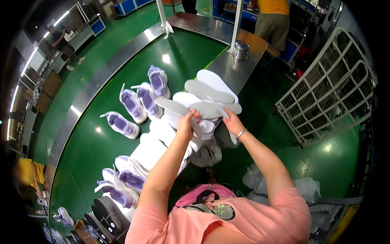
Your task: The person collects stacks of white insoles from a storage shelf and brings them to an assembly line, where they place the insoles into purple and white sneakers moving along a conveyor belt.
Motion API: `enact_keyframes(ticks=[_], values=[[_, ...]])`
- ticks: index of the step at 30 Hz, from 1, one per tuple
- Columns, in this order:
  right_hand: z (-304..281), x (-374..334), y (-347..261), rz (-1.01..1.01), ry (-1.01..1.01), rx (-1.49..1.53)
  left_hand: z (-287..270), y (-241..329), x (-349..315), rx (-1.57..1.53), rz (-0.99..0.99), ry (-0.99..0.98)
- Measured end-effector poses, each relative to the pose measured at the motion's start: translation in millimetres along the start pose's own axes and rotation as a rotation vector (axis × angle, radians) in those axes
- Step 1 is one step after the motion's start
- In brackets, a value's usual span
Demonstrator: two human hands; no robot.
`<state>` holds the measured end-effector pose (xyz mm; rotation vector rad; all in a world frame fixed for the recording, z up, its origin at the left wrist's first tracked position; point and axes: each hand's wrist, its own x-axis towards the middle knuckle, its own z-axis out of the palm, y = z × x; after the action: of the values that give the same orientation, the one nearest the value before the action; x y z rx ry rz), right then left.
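My left hand (187, 125) is closed around a pale grey shoe insole (172, 106), which sticks out up and to the left of my fingers. Between the fingers of my right hand (232, 123) is a second thin insole (217, 106), seen nearly edge-on. Under and beyond both hands lies a loose heap of white and grey insoles (213, 91), spreading toward me along the edge of the green surface. White sneakers with lilac linings (132, 104) stand left of the heap, several of them far and several near.
A green belt (87, 150) with a curved metal rim (83, 101) runs around on the left. Dark insoles (109, 213) are stacked near left. A metal pot (241, 51) stands on the far metal ledge. A white wire cart (321, 89) is at right; other people work farther off.
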<state>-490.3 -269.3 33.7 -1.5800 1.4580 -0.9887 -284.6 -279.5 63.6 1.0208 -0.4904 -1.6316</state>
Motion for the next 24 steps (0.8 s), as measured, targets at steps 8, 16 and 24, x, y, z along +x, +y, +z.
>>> enact_keyframes(ticks=[8, 16, 24], values=[[-52, 62, -33, -0.171, 0.055, -0.466, 4, -12, 18, -0.064, -0.109, 0.035], [-20, 144, -12, -0.218, -0.433, -0.878, 12, -10, 13, -0.069, -0.098, 0.044], [-45, 161, -21, -0.172, -0.225, -0.726, 20, -7, 17, -0.051, -0.084, 0.019]])
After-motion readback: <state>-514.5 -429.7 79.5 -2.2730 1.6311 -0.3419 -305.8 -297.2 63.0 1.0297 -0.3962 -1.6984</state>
